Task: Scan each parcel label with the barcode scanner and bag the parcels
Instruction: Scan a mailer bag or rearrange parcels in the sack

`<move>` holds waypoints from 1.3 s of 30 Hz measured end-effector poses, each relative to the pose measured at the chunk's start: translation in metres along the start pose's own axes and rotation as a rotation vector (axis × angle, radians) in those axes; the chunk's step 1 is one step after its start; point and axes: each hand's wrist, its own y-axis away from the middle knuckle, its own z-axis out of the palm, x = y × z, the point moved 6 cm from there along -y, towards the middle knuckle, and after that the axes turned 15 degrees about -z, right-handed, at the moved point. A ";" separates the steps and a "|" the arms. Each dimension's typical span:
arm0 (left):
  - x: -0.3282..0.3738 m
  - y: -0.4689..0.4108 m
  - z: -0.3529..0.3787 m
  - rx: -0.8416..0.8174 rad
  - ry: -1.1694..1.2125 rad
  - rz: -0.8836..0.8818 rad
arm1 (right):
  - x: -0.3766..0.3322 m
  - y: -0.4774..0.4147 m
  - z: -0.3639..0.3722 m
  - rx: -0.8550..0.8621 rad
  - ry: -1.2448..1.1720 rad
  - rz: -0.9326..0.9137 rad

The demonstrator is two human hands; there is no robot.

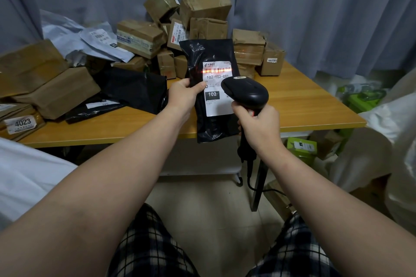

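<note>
My left hand (183,96) grips the left edge of a black plastic parcel (209,56) and holds it upright over the table's front edge. Its white label (217,105) faces me, and a red scan line lies across the barcode near the label's top. My right hand (258,126) is closed around the handle of a black barcode scanner (246,92), whose head points at the label from just in front of it. The scanner's cable hangs down under my right wrist.
The wooden table (304,101) carries a heap of brown cardboard parcels (204,4) at the back and left, grey mailers (99,40) and more black bags (135,90). White sacks (394,130) and green boxes (301,145) stand on the floor at the right.
</note>
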 end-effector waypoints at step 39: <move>0.015 0.055 -0.047 0.083 0.007 0.135 | -0.030 0.028 0.030 -0.022 -0.146 -0.085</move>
